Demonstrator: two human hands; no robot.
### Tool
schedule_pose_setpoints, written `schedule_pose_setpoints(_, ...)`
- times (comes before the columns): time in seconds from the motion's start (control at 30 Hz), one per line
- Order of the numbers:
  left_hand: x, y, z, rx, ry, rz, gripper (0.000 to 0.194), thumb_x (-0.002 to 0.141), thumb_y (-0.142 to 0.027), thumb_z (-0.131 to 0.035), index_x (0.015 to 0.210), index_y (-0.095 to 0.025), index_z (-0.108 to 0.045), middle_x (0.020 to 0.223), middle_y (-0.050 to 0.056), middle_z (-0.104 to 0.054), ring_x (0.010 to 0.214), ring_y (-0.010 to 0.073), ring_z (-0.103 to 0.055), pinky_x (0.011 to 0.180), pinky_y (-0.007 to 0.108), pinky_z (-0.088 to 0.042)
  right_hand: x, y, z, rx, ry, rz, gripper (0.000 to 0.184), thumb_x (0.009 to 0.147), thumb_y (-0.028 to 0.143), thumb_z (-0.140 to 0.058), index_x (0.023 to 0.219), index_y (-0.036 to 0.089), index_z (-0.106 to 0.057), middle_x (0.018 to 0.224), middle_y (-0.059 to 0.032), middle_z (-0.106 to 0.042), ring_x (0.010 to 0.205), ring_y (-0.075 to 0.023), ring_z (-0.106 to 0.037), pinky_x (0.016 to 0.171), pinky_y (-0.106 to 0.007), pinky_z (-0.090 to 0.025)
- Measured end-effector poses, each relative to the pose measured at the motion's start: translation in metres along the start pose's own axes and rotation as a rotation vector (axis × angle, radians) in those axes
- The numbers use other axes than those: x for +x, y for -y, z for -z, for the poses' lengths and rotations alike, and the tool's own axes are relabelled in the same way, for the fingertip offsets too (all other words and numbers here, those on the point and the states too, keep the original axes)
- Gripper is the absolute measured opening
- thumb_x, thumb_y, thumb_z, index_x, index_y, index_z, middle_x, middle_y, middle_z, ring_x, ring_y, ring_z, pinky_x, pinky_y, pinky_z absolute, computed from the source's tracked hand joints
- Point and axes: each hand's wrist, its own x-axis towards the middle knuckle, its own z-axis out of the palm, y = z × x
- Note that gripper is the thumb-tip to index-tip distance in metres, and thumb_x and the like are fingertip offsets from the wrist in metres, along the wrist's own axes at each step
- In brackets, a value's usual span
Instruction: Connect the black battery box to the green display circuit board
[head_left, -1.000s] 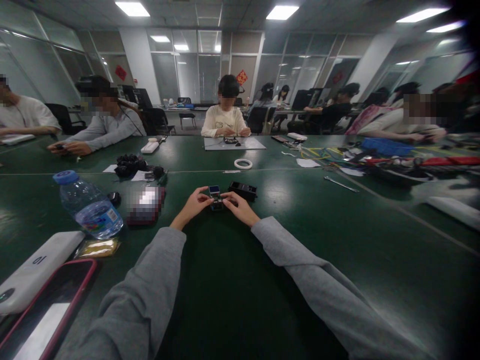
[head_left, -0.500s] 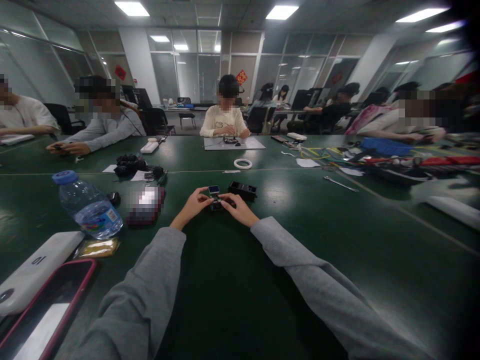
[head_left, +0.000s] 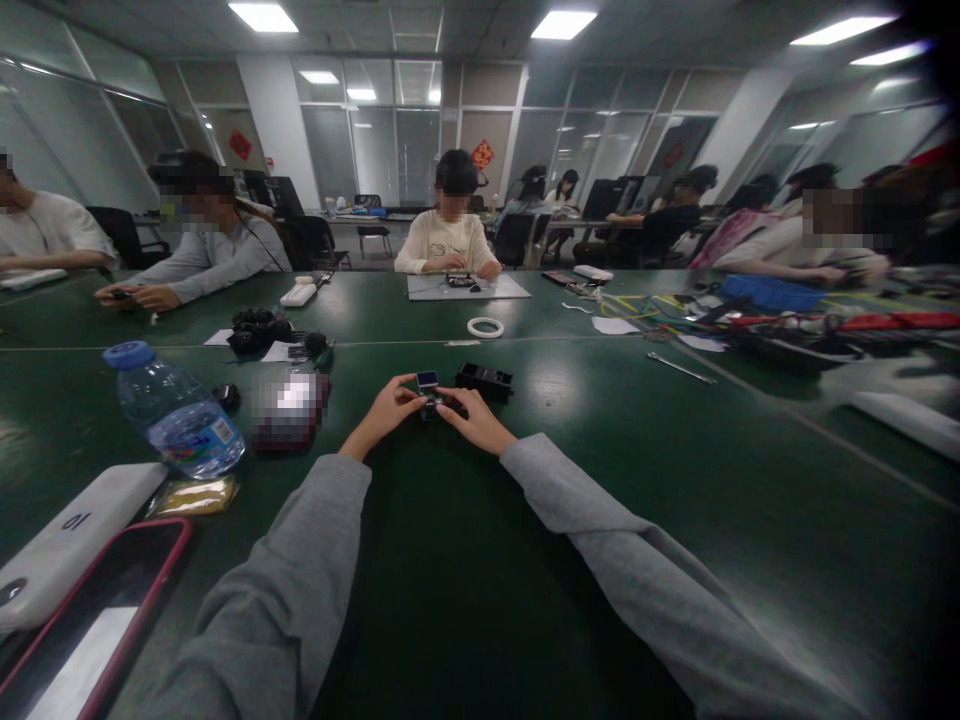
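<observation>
Both hands meet over the green table (head_left: 450,560), on a small dark electronic device (head_left: 430,408) with a little raised screen (head_left: 427,380). My left hand (head_left: 391,408) grips its left side, thumb low and index finger up by the screen. From the right, my right hand (head_left: 474,415) pinches the device with thumb and fingers. Its lower part is partly hidden by the fingertips, and its exact kind is too small to tell. Just beyond my right hand lies a black open-topped plastic casing (head_left: 485,380).
To the left stand a water bottle (head_left: 176,410), a blurred dark red-edged object (head_left: 294,412), a white power bank (head_left: 79,540) and a red-cased phone (head_left: 97,620). Beyond are black cables (head_left: 259,332), a white ring (head_left: 485,327) and a wrench (head_left: 681,368). A person (head_left: 450,235) works opposite.
My right thumb and fingers have shifted slightly left along the device. My left hand keeps its place. The person opposite has moved their arms a little.
</observation>
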Motion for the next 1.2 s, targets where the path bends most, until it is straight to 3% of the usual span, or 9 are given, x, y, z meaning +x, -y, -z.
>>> schedule_pose_setpoints(0.27,0.0017,0.006,0.0013,-0.011,0.017,-0.031,0.058,0.074,-0.028,-0.065,0.125,-0.014,-0.042,0.088,0.007,-0.066,0.082,0.0165,-0.063,0.082,0.038,-0.048,0.0003,-0.0001,-0.0005,-0.042,0.009,0.033,0.06,0.078,0.053,-0.061,0.129,0.026,-0.045,0.11,-0.0069,-0.055,0.097,-0.0229,-0.046,0.085,-0.039,-0.04)
schedule_pose_setpoints(1.2,0.0003,0.0041,0.0037,-0.005,0.051,-0.015,0.068,0.07,-0.034,-0.068,0.128,-0.015,-0.039,0.083,0.006,-0.065,0.076,0.0157,-0.061,0.075,0.034,-0.047,-0.0009,-0.0005,0.0024,-0.023,0.024,0.028,0.06,0.073,0.051,-0.067,0.124,0.028,-0.049,0.108,-0.0065,-0.054,0.097,-0.0236,-0.047,0.083,-0.038,-0.04)
